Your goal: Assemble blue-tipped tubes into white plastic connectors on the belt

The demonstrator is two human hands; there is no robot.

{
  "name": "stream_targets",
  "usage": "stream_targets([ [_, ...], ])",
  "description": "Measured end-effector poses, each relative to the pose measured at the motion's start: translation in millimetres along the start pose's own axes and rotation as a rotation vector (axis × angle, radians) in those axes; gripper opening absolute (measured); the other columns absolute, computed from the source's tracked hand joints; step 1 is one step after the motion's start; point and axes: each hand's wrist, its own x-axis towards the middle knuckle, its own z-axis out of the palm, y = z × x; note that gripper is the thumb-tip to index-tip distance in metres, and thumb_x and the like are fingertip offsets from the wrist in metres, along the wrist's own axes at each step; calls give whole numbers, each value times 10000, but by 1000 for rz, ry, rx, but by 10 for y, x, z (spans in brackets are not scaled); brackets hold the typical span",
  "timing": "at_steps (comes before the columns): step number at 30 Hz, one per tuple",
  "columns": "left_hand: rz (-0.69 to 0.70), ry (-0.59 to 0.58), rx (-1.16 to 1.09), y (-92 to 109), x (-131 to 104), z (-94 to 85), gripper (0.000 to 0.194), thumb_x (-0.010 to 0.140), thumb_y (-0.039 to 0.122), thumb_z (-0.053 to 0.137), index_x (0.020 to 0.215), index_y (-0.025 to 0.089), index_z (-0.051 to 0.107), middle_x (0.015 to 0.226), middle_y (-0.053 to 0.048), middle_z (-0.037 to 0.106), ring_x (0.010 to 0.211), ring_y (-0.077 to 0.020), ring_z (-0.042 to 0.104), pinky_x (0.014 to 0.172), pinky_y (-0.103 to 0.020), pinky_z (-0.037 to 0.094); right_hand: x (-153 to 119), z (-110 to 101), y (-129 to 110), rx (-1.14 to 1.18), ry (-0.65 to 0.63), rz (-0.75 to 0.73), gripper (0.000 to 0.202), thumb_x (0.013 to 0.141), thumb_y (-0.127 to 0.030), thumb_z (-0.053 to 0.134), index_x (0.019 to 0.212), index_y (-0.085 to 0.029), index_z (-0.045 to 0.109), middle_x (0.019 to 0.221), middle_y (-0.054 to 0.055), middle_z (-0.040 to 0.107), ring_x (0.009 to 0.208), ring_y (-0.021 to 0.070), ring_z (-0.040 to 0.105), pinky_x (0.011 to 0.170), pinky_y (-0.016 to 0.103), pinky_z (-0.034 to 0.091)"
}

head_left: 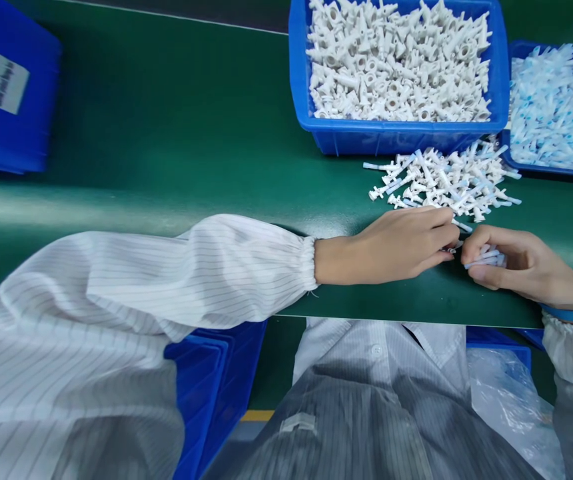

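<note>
My left hand is closed, its fingertips pinched on a small white part. Facing it from the right, my right hand curls around several pale blue translucent pieces; its fingertips nearly meet those of my left hand. Both are over the front of the green table. Just beyond them lies a loose pile of white fittings with pale blue tubes. Behind the pile stands a blue bin full of white plastic fittings.
A blue tray of light blue translucent pieces is at the right back. At the far left stands a blue container with a label. Below the table edge are blue bins and a clear plastic bag.
</note>
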Motion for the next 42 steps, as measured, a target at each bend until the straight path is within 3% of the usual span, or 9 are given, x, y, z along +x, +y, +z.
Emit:
stream_targets([
  [6,-7,-26,-7,19,8,-18,222,1039,269,460,1056,115,619,1025,-86,612,880,-158,557,782,-274,421,-24,-5,57,123,-60,61,322,968,-484,649,917,-166,666,622,-6,492,525,93,381,489,268,256],
  [14,0,-39,30,33,21,-31,256,1043,303,452,1075,115,623,1011,-84,611,859,-161,541,799,-273,422,-26,69,74,402,-88,59,349,1021,-485,546,832,-194,510,668,-19,473,509,78,275,430,236,209],
  [20,-4,-39,23,33,26,-29,242,1039,303,469,1071,115,619,1001,-81,625,862,-162,554,817,-274,427,-33,72,12,432,-66,64,228,1018,-382,585,902,-186,600,783,14,541,530,64,339,453,247,225],
  [24,6,-35,9,26,25,-24,251,1043,292,452,1070,107,619,983,-87,632,874,-171,575,810,-280,425,-51,16,34,418,2,41,189,955,-388,691,930,-202,668,779,8,507,529,60,353,453,256,217],
  [27,9,-36,1,25,29,-20,248,1041,284,454,1087,104,618,984,-90,633,880,-175,587,802,-282,427,-74,-24,73,329,38,10,236,952,-440,687,928,-207,722,797,26,524,533,61,354,462,267,242],
  [32,14,-34,5,34,30,-28,254,1041,286,454,1101,98,615,996,-101,637,926,-189,607,824,-290,443,-91,-31,102,-28,116,-18,255,998,-424,622,1081,-232,767,690,17,525,554,95,416,493,271,309],
  [37,7,-37,-17,42,26,-34,236,1036,269,471,1073,91,621,1008,-98,648,954,-192,620,838,-288,457,-72,-35,76,-245,244,-125,286,933,-508,679,1070,-269,756,600,-24,559,474,91,433,423,222,346],
  [42,5,-32,-23,32,29,-21,235,1034,273,479,1042,93,630,987,-86,661,940,-184,632,841,-285,464,-42,-44,61,-423,207,-226,241,939,-497,675,1029,-275,695,642,-54,627,456,84,487,397,195,363],
])
